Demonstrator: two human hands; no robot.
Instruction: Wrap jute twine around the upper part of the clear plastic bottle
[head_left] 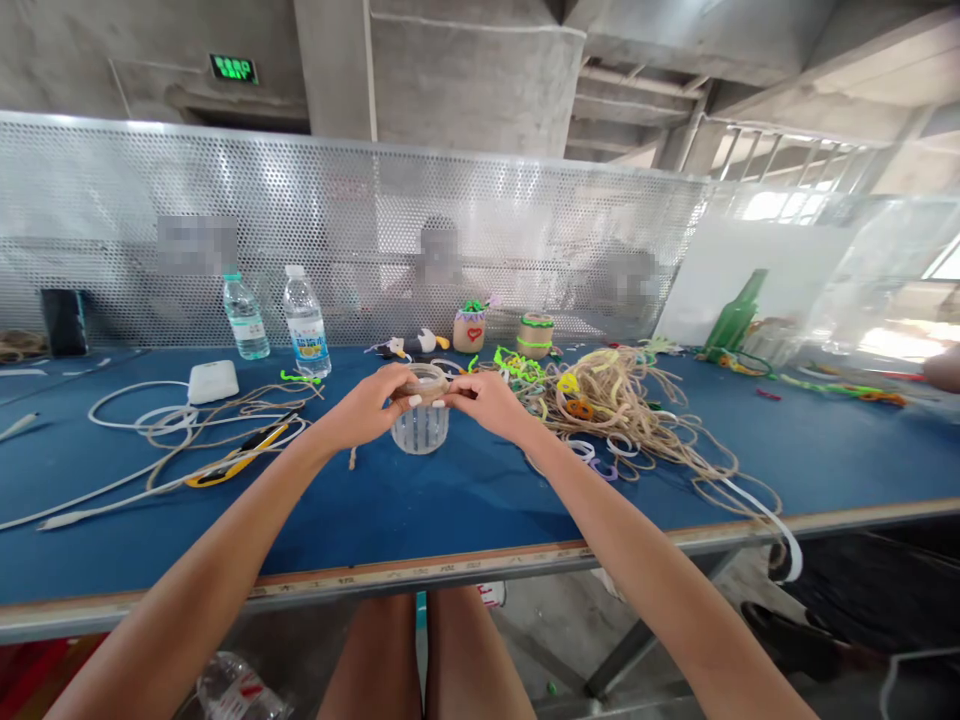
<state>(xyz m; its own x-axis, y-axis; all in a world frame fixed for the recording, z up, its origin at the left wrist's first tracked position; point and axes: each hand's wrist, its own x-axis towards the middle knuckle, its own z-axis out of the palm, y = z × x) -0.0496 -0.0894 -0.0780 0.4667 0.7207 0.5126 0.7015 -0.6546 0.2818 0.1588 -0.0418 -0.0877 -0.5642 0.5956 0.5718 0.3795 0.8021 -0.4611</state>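
Note:
A clear ribbed jar (420, 434) stands upright on the blue tabletop in front of me, with what looks like a tan band of jute twine (430, 385) around its neck. My left hand (375, 402) is closed at the jar's neck from the left, its thumb pressing the front just below the rim. From the right, my right hand (491, 402) pinches at the same band, fingertips together against the jar. Whether the right fingers also grip a strand cannot be made out. A short twine end (352, 458) shows below my left hand.
On the right lies a tangled heap of jute twine (622, 390). Two wrapped jars (469, 332) stand behind. To the left are two water bottles (306, 325), a white case (213, 382), cables and a yellow utility knife (236, 460). A green bottle (739, 315) stands far right.

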